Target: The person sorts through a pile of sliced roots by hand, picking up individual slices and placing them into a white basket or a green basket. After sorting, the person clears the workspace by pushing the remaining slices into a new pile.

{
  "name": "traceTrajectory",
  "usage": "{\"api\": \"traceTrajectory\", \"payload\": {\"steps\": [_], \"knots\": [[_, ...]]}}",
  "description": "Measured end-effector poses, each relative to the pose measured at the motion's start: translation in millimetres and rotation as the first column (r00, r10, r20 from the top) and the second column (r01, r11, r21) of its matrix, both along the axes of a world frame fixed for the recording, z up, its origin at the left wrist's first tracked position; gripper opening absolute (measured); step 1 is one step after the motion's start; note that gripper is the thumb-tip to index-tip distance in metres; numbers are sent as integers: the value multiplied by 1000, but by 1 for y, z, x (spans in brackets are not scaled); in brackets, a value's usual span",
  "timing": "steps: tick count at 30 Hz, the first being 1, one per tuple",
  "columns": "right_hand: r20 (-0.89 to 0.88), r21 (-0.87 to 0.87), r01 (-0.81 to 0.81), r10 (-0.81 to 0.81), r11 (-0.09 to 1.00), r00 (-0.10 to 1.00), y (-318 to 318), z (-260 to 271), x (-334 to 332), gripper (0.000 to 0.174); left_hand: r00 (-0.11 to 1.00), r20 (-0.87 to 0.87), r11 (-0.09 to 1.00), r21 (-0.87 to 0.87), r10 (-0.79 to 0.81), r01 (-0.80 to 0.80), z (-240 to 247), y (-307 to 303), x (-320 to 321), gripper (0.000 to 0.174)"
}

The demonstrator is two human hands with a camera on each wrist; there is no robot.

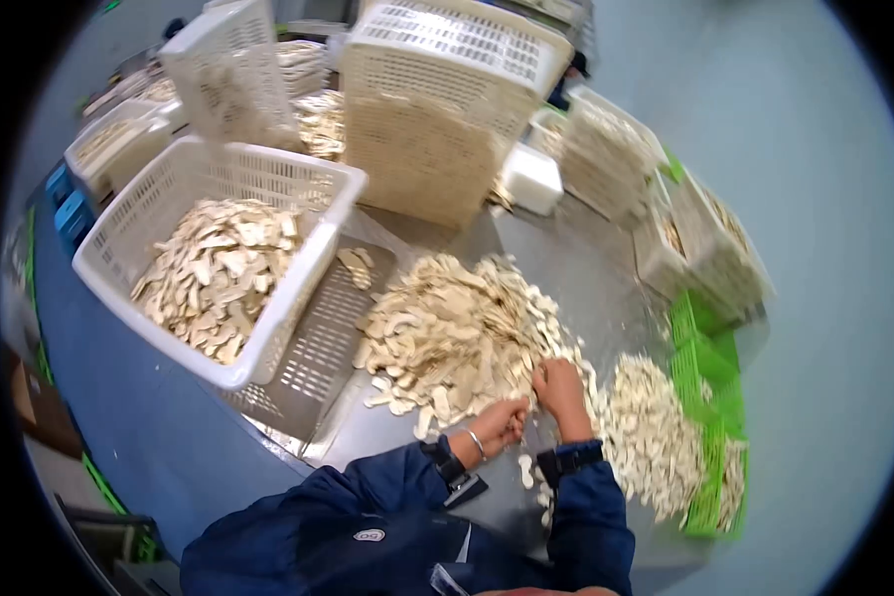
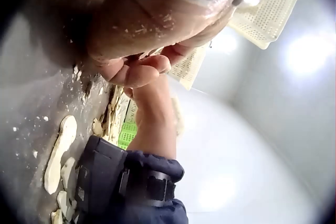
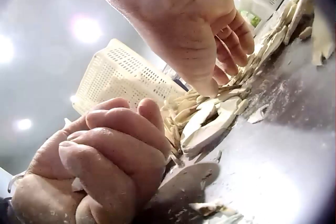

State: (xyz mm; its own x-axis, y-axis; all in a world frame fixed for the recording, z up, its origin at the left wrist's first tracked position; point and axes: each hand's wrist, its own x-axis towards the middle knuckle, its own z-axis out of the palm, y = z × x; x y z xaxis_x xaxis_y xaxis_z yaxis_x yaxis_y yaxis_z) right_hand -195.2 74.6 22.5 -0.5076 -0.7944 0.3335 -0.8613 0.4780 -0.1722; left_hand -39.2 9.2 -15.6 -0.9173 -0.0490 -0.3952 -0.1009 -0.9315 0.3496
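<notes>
Pale dried mushroom slices lie in a large heap point(image 1: 457, 323) on the metal table. At the heap's near edge is my left hand point(image 1: 504, 425), its fingers curled in toward the palm. A pale piece of mushroom slice point(image 3: 77, 184) shows inside that curl in the right wrist view; most of it is hidden by the fingers. Just to the right, my right hand point(image 1: 563, 389) reaches down to the heap with fingers loosely bent. Its thumb tip is right at some slices point(image 3: 205, 127) in the right wrist view, with nothing visible in its grasp.
A white basket point(image 1: 219, 370) of slices stands to the left, beside a flat perforated tray point(image 1: 318, 343). A tall white crate point(image 1: 417, 129) rises behind the heap. To the right are a second pile point(image 1: 651, 432) and green baskets point(image 1: 710, 368). Loose slices point(image 2: 60, 153) lie near the hands.
</notes>
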Motion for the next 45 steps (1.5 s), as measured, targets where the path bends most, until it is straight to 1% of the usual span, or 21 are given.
{"api": "traceTrajectory", "payload": {"steps": [3,4,9,14,16,18,22,23,27,30,32,33,34,35,36,37,38,39,41,42,45], "knots": [[-36,-43,5,-6,999,999,4,-7,-9,15,999,-46,1000,5,-19,19,-7,-2,-1,22],[-37,17,77,-77,997,996,6,-3,-7,15,999,-45,1000,2,-7,7,-7,-1,-3,22],[215,-76,143,-124,987,969,28,13,3,15,997,-67,999,-30,-26,24,1,-2,2,24],[422,-179,173,-83,969,903,62,5,-6,15,998,-54,999,-43,-12,10,1,1,0,25],[494,-214,161,-36,963,869,69,11,-2,16,999,-33,997,-74,-8,6,2,0,0,25],[634,-224,167,13,960,774,75,16,2,19,1000,-4,996,-94,-5,5,-4,3,-5,34],[645,-194,177,-10,965,764,75,23,17,19,999,-36,993,-119,3,-7,2,3,0,35],[627,-177,176,-27,968,779,74,27,25,19,994,-107,987,-159,-32,15,-1,1,3,35],[689,-208,198,0,958,725,73,30,35,16,998,-63,983,-184,-21,9,-7,5,-4,34],[702,-248,185,45,951,711,72,21,27,15,995,-86,985,-164,42,-56,-11,10,-8,33],[656,-253,126,75,959,751,70,23,28,17,993,-117,975,-220,12,-38,-7,6,5,30],[604,-218,79,71,973,793,67,29,30,18,994,-87,985,-158,58,-72,-10,8,3,30],[573,-203,77,55,976,818,64,32,32,19,975,-222,991,-124,26,-55,-28,5,-1,27],[586,-260,80,92,962,805,61,30,34,19,988,-132,996,18,84,-82,-12,3,9,22],[701,-211,128,59,969,711,58,38,40,17,969,-212,986,134,124,-97,-14,2,11,18],[705,-168,134,24,977,709,55,44,46,17,965,-209,947,307,159,-90,-16,0,10,17],[755,-238,102,118,966,646,54,44,48,19,971,-201,974,212,128,-85,-11,-6,14,19],[773,-213,105,101,971,626,52,53,55,20,957,-217,977,132,194,-168,-18,-2,8,18],[744,-190,92,82,977,663,49,60,58,23,915,-245,941,-32,320,-337,-32,7,-2,18],[708,-165,120,33,979,706,49,61,54,22,977,-103,949,278,184,-150,18,-12,22,17],[711,-170,162,8,972,703,49,47,20,23,989,-120,966,254,81,-49,-2,-10,12,14]]}}
